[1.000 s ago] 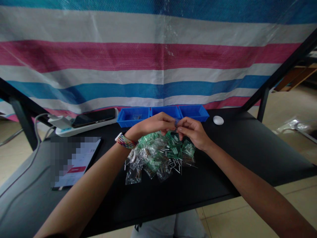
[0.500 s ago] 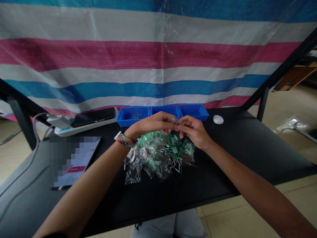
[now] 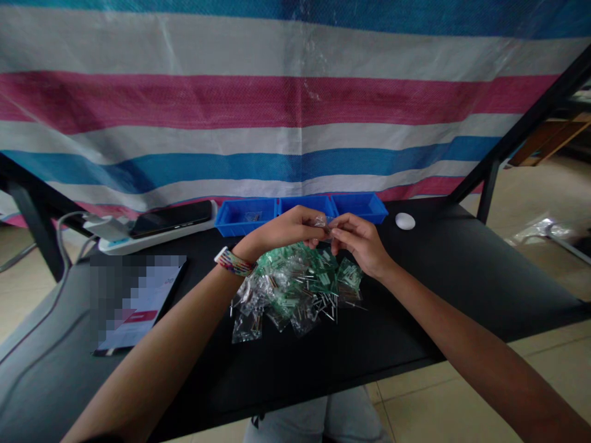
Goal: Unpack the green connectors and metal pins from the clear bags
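Clear plastic bag (image 3: pixel 320 221) pinched between left hand (image 3: pixel 289 231) and right hand (image 3: pixel 362 243), likely for steadiness; packet pile (image 3: pixel 287 280) seven o'clock, blue trays (image 3: pixel 233 229) twelve, presumably for easy reach.

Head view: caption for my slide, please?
Left hand and right hand hold clear plastic near a pile of small bags.

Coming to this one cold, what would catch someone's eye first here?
Probably the blue, white and pink striped sheet filling the upper view. Next, the heap of clear and green packets mid-table, with the left hand and right hand close together at its far edge, holding a clear plastic piece. Just beyond, three blue bins stand in a row.
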`<state>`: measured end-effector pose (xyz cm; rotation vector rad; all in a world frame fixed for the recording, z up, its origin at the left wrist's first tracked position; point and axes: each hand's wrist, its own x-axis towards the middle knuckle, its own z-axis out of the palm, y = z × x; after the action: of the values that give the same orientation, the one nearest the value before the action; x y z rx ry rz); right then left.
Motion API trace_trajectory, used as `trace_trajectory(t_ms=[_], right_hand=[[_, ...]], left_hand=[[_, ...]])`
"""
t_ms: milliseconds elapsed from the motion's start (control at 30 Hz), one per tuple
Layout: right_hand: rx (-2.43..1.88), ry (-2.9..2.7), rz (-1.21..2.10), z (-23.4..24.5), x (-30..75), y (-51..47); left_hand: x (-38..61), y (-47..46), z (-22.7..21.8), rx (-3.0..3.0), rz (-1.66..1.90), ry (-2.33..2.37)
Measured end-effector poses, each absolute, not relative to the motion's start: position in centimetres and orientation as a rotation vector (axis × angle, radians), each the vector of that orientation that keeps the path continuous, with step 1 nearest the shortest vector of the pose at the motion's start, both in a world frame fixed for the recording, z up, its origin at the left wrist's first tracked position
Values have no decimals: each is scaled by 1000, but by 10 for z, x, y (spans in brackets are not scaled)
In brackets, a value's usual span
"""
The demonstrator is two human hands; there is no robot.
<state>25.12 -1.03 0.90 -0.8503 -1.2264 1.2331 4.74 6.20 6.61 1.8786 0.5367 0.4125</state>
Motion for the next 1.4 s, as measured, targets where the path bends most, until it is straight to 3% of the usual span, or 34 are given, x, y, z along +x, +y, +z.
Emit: trace_trajectory(t_ms=[567, 933, 1400], right_hand=[[-900, -1282, 868, 10, 253, -8], [-941, -1420, 622, 9, 251, -10], [-869, -1084, 1286, 12, 251, -10]], left_hand=[[43, 65, 73, 1727, 318, 887], [43, 61, 71, 1569, 460, 758], [48, 62, 73, 1774, 532, 686]])
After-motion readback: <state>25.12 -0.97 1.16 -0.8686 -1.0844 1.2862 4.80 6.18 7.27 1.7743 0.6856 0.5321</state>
